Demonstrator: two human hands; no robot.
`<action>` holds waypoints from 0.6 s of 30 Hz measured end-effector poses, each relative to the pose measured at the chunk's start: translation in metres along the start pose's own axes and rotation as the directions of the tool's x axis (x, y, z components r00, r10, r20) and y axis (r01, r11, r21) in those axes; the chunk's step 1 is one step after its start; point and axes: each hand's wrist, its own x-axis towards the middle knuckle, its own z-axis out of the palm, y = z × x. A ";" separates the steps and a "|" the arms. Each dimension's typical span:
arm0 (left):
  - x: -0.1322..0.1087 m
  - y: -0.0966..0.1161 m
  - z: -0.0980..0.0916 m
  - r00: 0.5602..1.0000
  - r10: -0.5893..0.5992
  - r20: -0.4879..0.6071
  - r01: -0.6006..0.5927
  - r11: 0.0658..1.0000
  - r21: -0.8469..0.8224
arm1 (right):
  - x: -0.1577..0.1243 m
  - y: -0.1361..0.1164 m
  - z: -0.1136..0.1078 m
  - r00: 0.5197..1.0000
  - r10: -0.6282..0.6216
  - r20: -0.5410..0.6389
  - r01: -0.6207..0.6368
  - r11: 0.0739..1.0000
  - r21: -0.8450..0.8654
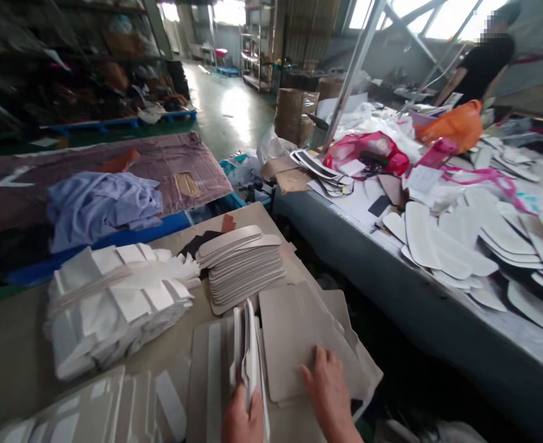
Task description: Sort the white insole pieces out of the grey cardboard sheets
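My left hand [242, 413] is closed around a thin bundle of flat white-edged pieces [246, 344], held upright on edge at the bottom middle. My right hand [329, 391] lies on a flat beige-grey sheet [290, 338] with rounded corners, fingers resting on it and the thumb apart. Flat grey panels with a pale strip [207, 375] lie left of the bundle. Beyond it stands a neat stack of long rounded beige pieces [246, 271]. At the lower left more flat beige pieces [96, 406] lie overlapped in a row.
A strapped bundle of white folded pieces [119, 304] sits on the left. Behind it, crumpled blue cloth [105, 206] lies on brown material. Across a dark gap, a long table [327, 227] bears curved white pieces [438, 240] and bags. A person [479, 67] stands at the far right.
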 end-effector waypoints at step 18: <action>-0.001 -0.005 -0.027 0.958 0.011 0.287 0.032 0.989 -0.148 | -0.071 -0.048 0.022 0.977 -0.134 0.166 0.083 0.956 0.282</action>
